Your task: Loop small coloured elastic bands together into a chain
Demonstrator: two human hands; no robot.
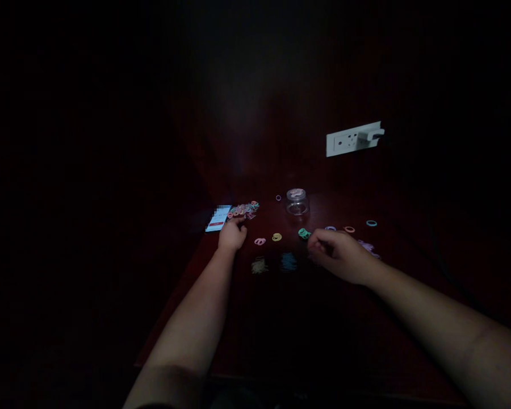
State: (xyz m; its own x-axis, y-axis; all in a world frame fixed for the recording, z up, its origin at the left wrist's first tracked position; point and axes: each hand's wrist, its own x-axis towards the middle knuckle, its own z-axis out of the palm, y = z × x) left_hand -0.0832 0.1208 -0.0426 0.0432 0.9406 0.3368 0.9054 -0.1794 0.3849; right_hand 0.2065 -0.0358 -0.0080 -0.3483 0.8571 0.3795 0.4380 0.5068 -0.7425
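Observation:
My left hand (233, 234) reaches to the front edge of a mixed heap of coloured hair ties (243, 209), thumb apart from the fingers; the fingertips are partly hidden. My right hand (339, 253) is closed in a pinch low over the table; whatever it holds is too dark to make out. Just left of it lie green hair ties (304, 233). Further left are yellow ties (276, 237) and pink ties (259, 241). Nearer me sit a pale yellowish bundle (259, 265) and a blue bundle (288, 262). Purple bands (368, 248) show behind my right wrist.
A lidded clear jar (297, 203) stands at the back of the dark table (255, 329). A lit phone (218, 218) lies left of the heap. Single ties, one orange (349, 229) and one blue (371, 223), lie at right. A wall socket (353, 140) holds a plug.

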